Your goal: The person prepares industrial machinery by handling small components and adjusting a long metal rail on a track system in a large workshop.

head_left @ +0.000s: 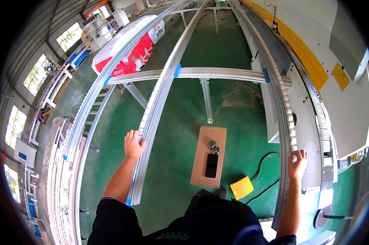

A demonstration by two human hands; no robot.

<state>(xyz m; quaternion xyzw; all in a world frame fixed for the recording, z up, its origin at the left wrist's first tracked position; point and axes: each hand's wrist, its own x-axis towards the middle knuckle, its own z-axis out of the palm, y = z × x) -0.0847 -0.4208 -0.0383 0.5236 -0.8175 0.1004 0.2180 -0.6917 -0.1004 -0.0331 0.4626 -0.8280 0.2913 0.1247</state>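
Two long aluminium rails lined with small white rollers run away from me on either side. Over the rollers of the middle rail [155, 106], my left hand [134, 145] has its fingers curled down, with the thumb apart on the inner side. My right hand [297, 163] is closed on the near part of the right rail [283, 122], at its row of rollers. Its fingertips are partly hidden. Both arms reach forward, and I stand between the two rails.
Below me, a brown board [200, 163] on the green floor bears a black phone [211, 165] and a round dark object [211, 144]. A yellow box [242, 188] with a black cable lies beside it. A crossbar [217, 73] joins the rails ahead. A large machine [315, 53] flanks the right.
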